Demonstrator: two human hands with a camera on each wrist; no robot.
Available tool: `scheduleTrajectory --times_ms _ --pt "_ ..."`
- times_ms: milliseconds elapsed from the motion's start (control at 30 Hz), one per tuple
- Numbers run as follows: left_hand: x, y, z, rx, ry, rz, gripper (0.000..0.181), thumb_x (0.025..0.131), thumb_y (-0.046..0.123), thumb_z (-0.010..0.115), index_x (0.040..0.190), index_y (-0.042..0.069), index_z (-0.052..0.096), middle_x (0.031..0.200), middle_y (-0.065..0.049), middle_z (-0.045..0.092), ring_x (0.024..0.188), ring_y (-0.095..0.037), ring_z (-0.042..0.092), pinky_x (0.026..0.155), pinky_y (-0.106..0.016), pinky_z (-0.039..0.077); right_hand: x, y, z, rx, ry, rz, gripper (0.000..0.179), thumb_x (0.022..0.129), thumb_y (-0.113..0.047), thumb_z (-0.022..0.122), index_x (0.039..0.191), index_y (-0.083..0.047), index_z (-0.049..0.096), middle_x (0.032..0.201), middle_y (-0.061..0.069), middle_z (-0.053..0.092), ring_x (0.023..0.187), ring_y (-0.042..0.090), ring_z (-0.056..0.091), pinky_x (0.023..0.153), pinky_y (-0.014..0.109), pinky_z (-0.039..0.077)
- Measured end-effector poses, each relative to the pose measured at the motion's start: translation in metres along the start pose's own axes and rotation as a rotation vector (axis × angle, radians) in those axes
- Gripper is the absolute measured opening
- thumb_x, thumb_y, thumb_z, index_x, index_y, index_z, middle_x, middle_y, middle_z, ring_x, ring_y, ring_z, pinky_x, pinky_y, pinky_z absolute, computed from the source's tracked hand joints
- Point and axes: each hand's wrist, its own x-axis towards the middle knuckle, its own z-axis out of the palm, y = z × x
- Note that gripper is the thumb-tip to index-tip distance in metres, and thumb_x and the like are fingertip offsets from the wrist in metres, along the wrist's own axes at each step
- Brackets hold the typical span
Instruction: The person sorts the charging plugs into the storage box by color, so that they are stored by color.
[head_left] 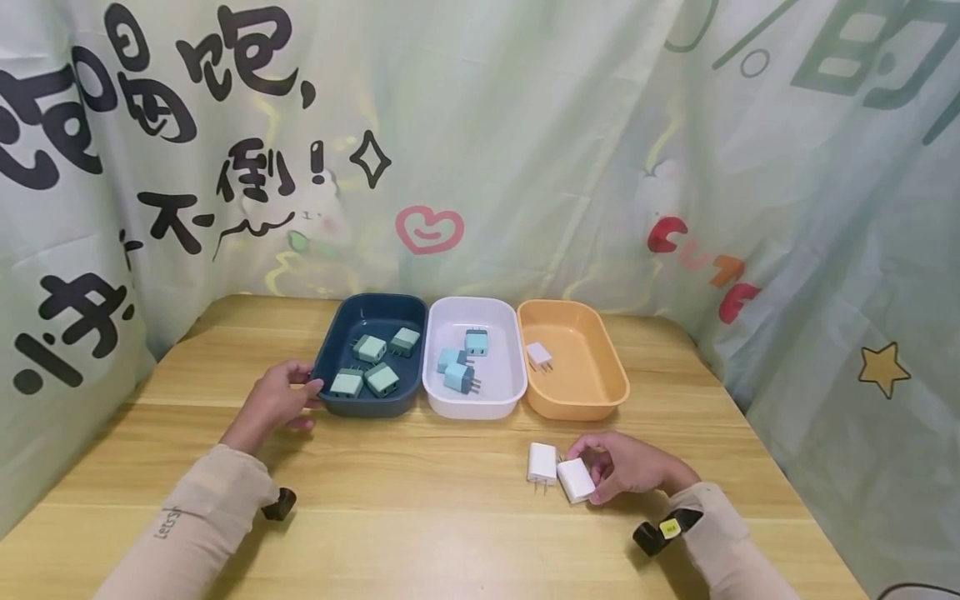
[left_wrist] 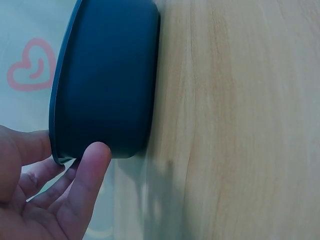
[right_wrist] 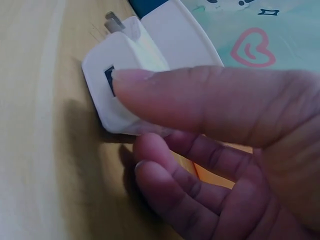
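Note:
My right hand (head_left: 633,467) pinches a white USB charger plug (head_left: 576,481) at the table top. In the right wrist view, the thumb covers part of the charger's dark port, and metal prongs (right_wrist: 114,21) show at its far end. A second white charger (head_left: 542,462) lies just left of it, prongs toward me. My left hand (head_left: 281,396) touches the near-left corner of the navy tray (head_left: 367,407) with extended fingers; its fingertips (left_wrist: 95,152) meet the rim area in the left wrist view. Several pale green chargers (head_left: 381,380) lie in the navy tray.
Beside the navy tray stand a white tray (head_left: 472,408) with 3 light blue chargers (head_left: 460,377) and an orange tray (head_left: 581,408) with one white charger (head_left: 538,356). All rest on the wooden table (head_left: 420,508), with a printed curtain (head_left: 525,150) behind.

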Motion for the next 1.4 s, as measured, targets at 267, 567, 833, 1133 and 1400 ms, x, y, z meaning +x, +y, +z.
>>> scheduleTrajectory --times_ms 267,567,833,1133,1400 --pt "0.001 0.000 0.001 0.007 0.004 -0.003 0.049 0.102 0.013 0.051 0.144 -0.004 0.034 0.139 -0.029 0.039 0.105 -0.038 0.061 0.068 -0.037 0.059 -0.004 -0.002 -0.005 0.000 0.017 -0.027 0.047 0.073 0.001 0.080 0.115 0.001 0.057 0.100 0.015 0.054 0.073 0.015 0.059 0.064 0.024 0.052" --pt "0.002 -0.002 0.001 0.000 0.005 0.003 0.049 0.102 0.013 0.051 0.144 -0.005 0.033 0.139 -0.030 0.038 0.105 -0.038 0.061 0.067 -0.037 0.059 -0.005 -0.011 -0.012 0.029 0.040 -0.019 0.048 0.076 0.003 0.078 0.118 0.006 0.054 0.105 0.019 0.053 0.074 0.016 0.060 0.063 0.024 0.053" --pt "0.002 -0.004 0.002 0.000 0.006 0.006 0.049 0.102 0.012 0.051 0.144 -0.006 0.033 0.139 -0.031 0.038 0.104 -0.038 0.062 0.066 -0.037 0.059 -0.001 -0.012 -0.016 0.052 0.041 -0.019 0.047 0.077 0.003 0.077 0.118 0.007 0.053 0.107 0.019 0.052 0.074 0.016 0.061 0.062 0.026 0.055" --pt "0.002 -0.003 0.002 -0.001 0.001 0.005 0.049 0.102 0.012 0.051 0.144 -0.005 0.033 0.140 -0.031 0.038 0.104 -0.037 0.062 0.065 -0.036 0.059 0.002 -0.016 -0.018 0.072 0.046 -0.049 0.046 0.078 0.004 0.075 0.117 0.009 0.052 0.102 0.019 0.054 0.075 0.020 0.064 0.064 0.029 0.057" --pt "0.001 -0.003 0.001 0.002 0.002 0.000 0.049 0.101 0.013 0.052 0.143 -0.005 0.034 0.140 -0.030 0.038 0.103 -0.037 0.062 0.066 -0.036 0.059 0.005 -0.023 -0.022 0.014 0.076 -0.025 0.046 0.079 0.001 0.077 0.117 0.007 0.053 0.099 0.017 0.057 0.075 0.020 0.063 0.065 0.027 0.055"
